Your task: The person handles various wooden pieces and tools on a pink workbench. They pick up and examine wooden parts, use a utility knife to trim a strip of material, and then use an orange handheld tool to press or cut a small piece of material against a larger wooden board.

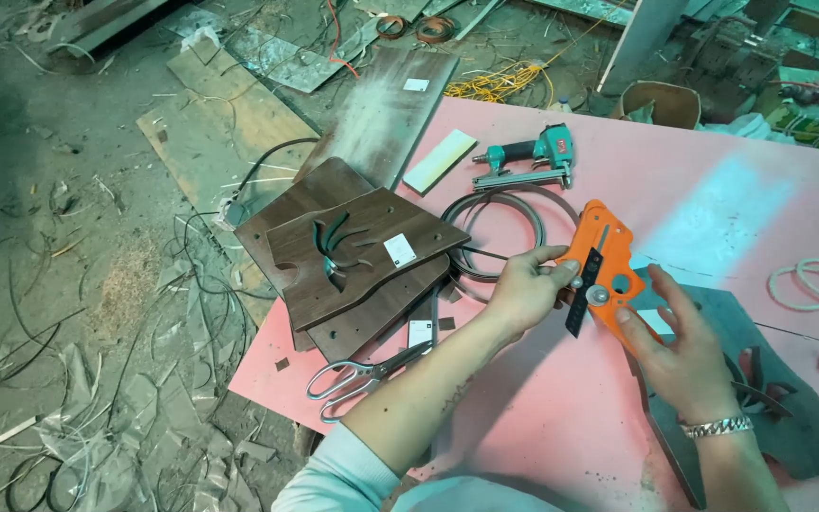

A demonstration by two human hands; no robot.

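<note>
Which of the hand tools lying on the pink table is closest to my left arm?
The scissors, lying open just beside your left forearm. The teal staple gun lies farther up the pink table, beyond the coiled strip.

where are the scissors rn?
In the head view, the scissors lie on the pink table near its lower-left edge, just below the stack of dark wood panels and left of the left hand.

One head-worn camera looks steeply down from close above the near left corner of the pink counter [542, 408], the littered floor [68, 284] beyond its left edge.
</note>
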